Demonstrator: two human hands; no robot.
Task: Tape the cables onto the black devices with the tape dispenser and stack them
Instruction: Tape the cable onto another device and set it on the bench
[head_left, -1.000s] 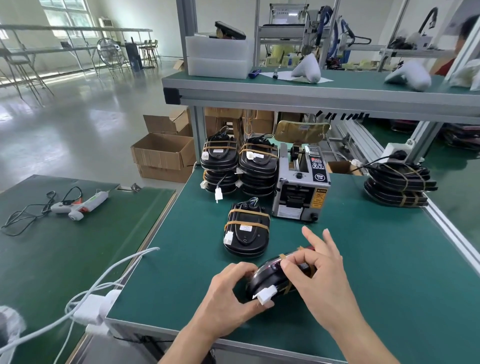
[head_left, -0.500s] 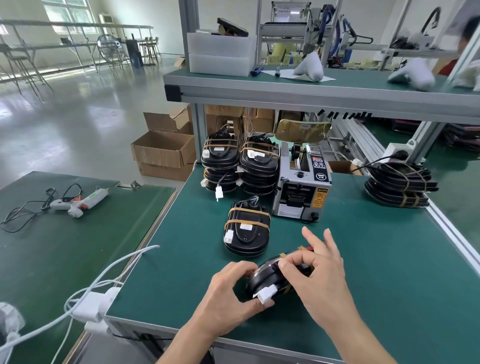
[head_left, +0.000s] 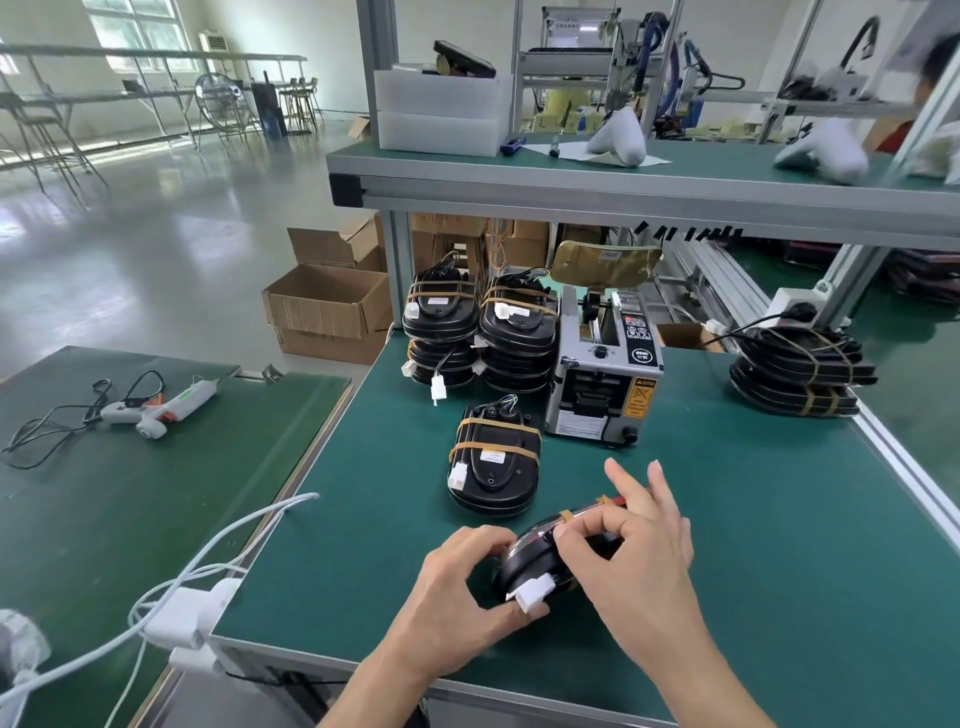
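Bare forearms, no sleeves in view; left hand (head_left: 457, 587), right hand (head_left: 628, 561) seemingly ungloved, ringless.

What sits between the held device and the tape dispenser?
Head view: only bare green mat between the held device and tape dispenser.

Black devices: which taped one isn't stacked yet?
The lone taped device lying flat on the green mat just in front of the tape dispenser; the others sit in stacks behind it.
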